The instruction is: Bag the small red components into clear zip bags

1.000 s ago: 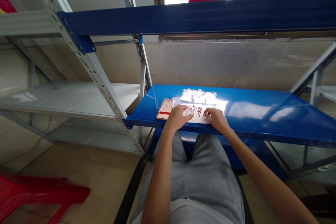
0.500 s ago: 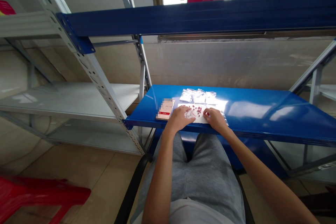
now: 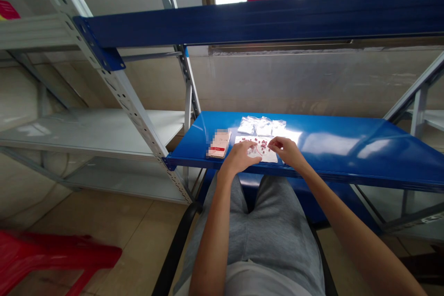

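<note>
My left hand [image 3: 238, 158] rests at the near edge of the blue shelf [image 3: 347, 148], its fingers curled together over a white sheet [image 3: 268, 156]. Several small red beads [image 3: 261, 143] lie scattered on that sheet. My right hand [image 3: 286, 151] hovers at the sheet's right side, thumb and fingertips pinched just by the beads. A thin red line runs between the two hands; I cannot make out what either pinch holds. A few small clear plastic bags [image 3: 262, 126] lie in a row just behind the sheet.
A phone [image 3: 219, 144] lies on the shelf left of my left hand. A blue beam [image 3: 263, 18] crosses overhead. Grey metal shelving [image 3: 86, 129] stands to the left and a red plastic stool [image 3: 52, 254] on the floor. My grey-trousered legs are under the shelf.
My right hand lifted off the sheet and moved slightly back toward the beads, now pinched. My left hand slid a little toward me and its fingers curled in.
</note>
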{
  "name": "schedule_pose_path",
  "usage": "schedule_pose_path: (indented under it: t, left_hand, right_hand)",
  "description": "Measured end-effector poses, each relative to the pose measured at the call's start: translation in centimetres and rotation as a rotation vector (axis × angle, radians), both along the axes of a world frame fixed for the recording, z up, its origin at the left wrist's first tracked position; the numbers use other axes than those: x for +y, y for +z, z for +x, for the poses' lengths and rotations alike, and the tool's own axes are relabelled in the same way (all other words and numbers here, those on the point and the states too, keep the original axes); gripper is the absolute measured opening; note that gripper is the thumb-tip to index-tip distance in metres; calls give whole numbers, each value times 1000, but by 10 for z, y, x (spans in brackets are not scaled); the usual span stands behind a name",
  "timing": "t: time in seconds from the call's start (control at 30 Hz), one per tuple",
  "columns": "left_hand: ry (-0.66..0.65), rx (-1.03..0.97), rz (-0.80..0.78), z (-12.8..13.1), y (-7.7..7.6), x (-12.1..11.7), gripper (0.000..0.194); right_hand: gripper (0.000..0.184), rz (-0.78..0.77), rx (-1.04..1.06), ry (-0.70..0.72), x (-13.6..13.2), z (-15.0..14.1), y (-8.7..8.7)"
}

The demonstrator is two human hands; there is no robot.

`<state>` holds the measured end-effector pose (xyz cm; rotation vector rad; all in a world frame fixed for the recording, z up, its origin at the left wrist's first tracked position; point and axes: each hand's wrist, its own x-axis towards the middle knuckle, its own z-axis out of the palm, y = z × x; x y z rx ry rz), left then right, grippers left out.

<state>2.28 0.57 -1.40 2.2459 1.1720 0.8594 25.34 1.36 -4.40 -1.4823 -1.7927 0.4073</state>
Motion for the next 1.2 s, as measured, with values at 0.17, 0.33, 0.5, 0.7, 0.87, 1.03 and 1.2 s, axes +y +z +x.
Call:
schedule_pose_path:
  t: [0.17, 0.33, 0.5, 0.7, 0.87, 1.03, 1.2]
  left_hand:
    - [-20, -45, -20, 1, 3, -3, 57]
    - [-64, -92, -86, 3, 8, -5, 50]
    - [-51, -131, -145, 3, 10, -5, 52]
    - [-73, -225, -207, 1, 8, -3, 51]
    - [-56, -240, -229, 2, 5, 2, 51]
    - [-29, -250, -238, 0, 3, 4, 53]
    - [-28, -299, -283, 0, 4, 2, 52]
  right_hand:
    - [24, 32, 148, 224, -11, -10, 21]
    - [23, 22, 102, 301, -23, -25, 36]
    - [29, 37, 121, 196, -20, -17, 36]
    - [14, 46, -153, -62, -3, -2, 10]
    - [15, 20, -336, -99, 4, -1, -14]
    - [16, 6, -388, -104, 3, -3, -18]
    - [16, -7, -415, -122, 2, -4, -17]
